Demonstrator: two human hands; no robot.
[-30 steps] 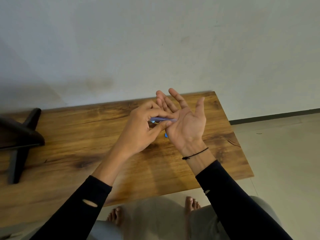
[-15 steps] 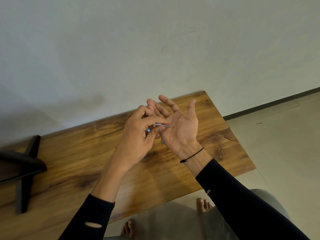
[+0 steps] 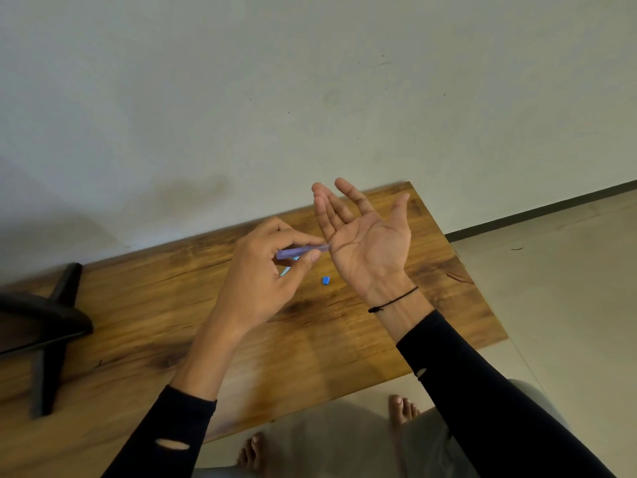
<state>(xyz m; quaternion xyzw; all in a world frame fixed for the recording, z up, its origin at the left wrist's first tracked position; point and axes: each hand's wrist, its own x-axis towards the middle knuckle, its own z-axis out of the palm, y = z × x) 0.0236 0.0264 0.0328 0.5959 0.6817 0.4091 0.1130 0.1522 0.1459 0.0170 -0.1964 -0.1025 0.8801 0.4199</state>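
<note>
My left hand (image 3: 262,281) pinches a thin purple stick (image 3: 303,251) between thumb and fingers, holding it level above the wooden table (image 3: 193,326). The stick's right end touches the edge of my right hand (image 3: 365,243), which is held palm up with its fingers straight and nothing in it. A small blue piece (image 3: 326,280) lies on the table just below and between the two hands. A bit of light blue shows under my left fingers; what it is cannot be made out.
A black stand with crossed legs (image 3: 51,326) sits on the table's left part. The table's back edge runs along a pale wall (image 3: 310,98). The floor (image 3: 551,288) lies to the right, and bare feet (image 3: 403,407) show below the near table edge.
My hands have drawn slightly apart: the stick's tip now sits at the palm's edge instead of across the palm. The small blue piece has come into view. The camera has tilted.
</note>
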